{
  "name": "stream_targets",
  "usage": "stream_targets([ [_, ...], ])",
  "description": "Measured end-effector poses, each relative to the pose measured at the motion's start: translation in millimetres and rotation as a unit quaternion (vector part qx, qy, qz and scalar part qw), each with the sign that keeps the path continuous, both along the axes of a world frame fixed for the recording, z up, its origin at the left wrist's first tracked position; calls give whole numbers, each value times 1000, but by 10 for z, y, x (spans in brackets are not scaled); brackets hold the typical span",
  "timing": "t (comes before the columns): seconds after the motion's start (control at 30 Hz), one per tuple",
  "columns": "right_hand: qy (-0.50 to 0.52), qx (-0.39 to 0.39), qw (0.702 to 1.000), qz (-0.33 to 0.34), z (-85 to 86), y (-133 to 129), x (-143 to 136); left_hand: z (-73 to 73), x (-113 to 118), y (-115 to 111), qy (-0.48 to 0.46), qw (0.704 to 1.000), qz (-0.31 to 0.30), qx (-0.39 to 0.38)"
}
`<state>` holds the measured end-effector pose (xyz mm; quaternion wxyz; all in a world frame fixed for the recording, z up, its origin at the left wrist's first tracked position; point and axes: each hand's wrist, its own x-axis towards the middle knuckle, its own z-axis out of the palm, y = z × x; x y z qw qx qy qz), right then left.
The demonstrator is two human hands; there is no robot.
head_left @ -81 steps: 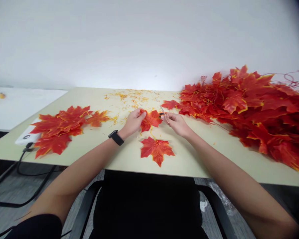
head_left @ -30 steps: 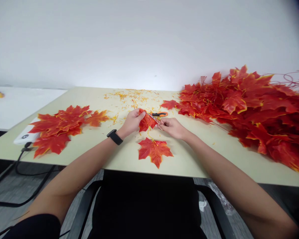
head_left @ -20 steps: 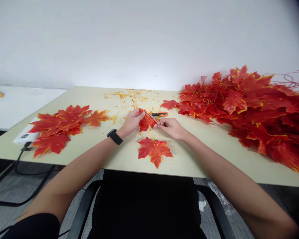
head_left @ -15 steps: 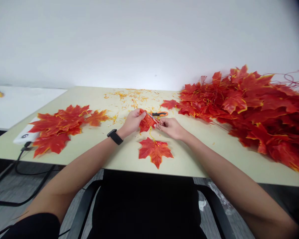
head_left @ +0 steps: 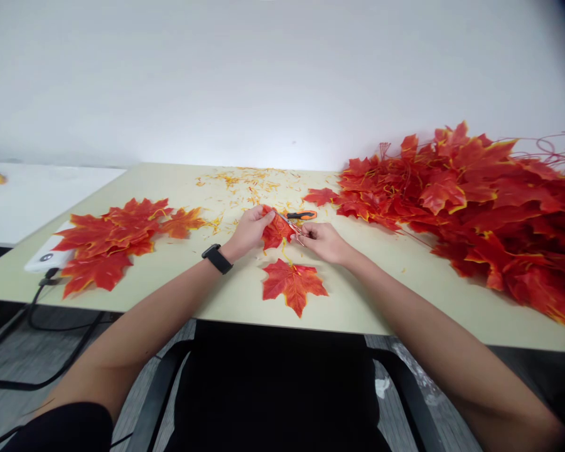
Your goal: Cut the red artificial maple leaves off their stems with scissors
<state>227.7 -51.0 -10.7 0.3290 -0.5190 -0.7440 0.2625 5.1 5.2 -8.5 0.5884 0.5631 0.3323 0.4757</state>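
Observation:
My left hand [head_left: 253, 231], with a black watch on its wrist, pinches a red artificial maple leaf [head_left: 276, 232] above the middle of the table. Small scissors [head_left: 295, 228] are in the closed fingers of my right hand [head_left: 324, 241]. Their blades lie against the upper right edge of that leaf; whether they are parted I cannot make out. Nearer to me, a second maple leaf [head_left: 294, 284] lies flat, with a yellow stem close to the held leaf. Just behind the scissors lies an orange and black handle [head_left: 302, 215].
A large heap of red leaves [head_left: 494, 207] with red cords covers the table's right side. Several leaves [head_left: 113, 235] are piled at left, partly over a white device [head_left: 47, 256] with a black cable. Yellow and orange trimmings [head_left: 245, 179] are scattered towards the wall.
Both hands stay almost in place. The held leaf and the scissors have shifted only very slightly; the other things lie as before.

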Motion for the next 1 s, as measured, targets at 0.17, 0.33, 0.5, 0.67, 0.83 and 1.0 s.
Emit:
stream_targets([
  [0.17,7,1,1000,-10,-15,-10,-39,17,19,-23,-5,1000,11,-8],
  [0.33,10,6,1000,-22,-44,-11,-76,16,42,-49,-9,999,32,-7],
  [0.5,8,15,999,-37,-65,-17,-108,14,58,-59,-16,999,44,0],
  [0.67,5,18,999,-46,-57,-37,-138,15,61,-52,-8,998,58,12],
  [0.83,-5,16,998,-56,-53,-44,-151,-13,55,-37,-5,998,61,22],
  [1.0,-8,14,998,-61,-56,-44,-151,-37,53,-24,-5,998,64,29],
])
